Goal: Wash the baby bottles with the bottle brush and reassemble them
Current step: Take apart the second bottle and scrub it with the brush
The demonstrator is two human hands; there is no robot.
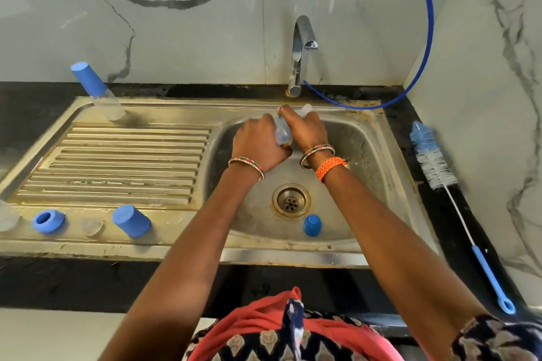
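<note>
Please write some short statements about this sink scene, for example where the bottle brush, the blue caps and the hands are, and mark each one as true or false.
1. The bottle brush lies on the dark counter to the right of the sink. True.
2. The left hand and the right hand both hold a clear bottle over the basin. True.
3. A blue cap lies inside the basin, near the drain. True.
4. The capped bottle stands inside the basin. False: it stands at the far left corner of the draining board.
5. The right hand holds the bottle brush. False: the brush lies untouched on the counter.
6. The blue ring hangs on the tap. False: it lies on the front edge of the sink, left of another blue cap.
</note>
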